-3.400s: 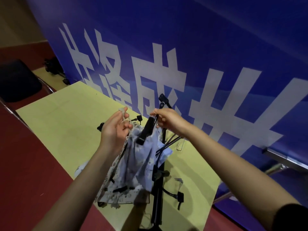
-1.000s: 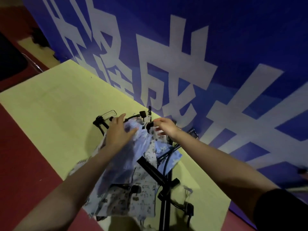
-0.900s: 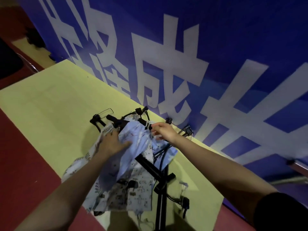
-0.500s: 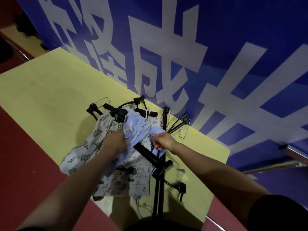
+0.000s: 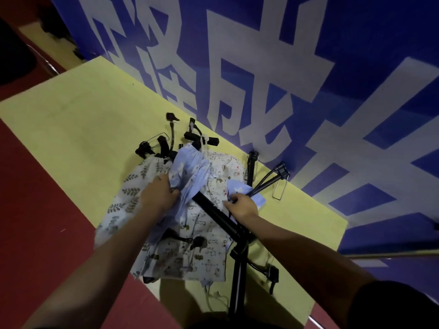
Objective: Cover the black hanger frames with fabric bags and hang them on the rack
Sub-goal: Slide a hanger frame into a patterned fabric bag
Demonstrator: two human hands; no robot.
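A black rack (image 5: 238,262) stands in front of me with a bar (image 5: 213,210) slanting up to the left. Three fabric bags hang from it: a leaf-print bag (image 5: 126,198) at left, a light blue bag (image 5: 190,172) in the middle and a cream animal-print bag (image 5: 202,252) below. My left hand (image 5: 159,194) grips a fold of the blue bag. My right hand (image 5: 242,206) pinches the blue bag's right corner (image 5: 257,199) beside the bar. Bare black hanger frames (image 5: 268,181) stick out at the right.
A yellow table (image 5: 78,129) lies under the rack, against a blue banner wall (image 5: 308,67) with white characters. Black hook ends (image 5: 171,117) and a wire clip (image 5: 280,188) poke out around the bags. Red floor (image 5: 35,222) is at left. A dark chair (image 5: 14,55) stands far left.
Both hands have come down from the top of the blue bag to its lower part, left gripping a fold, right taking the corner. The bag now hangs on the rack. My view tilted down.
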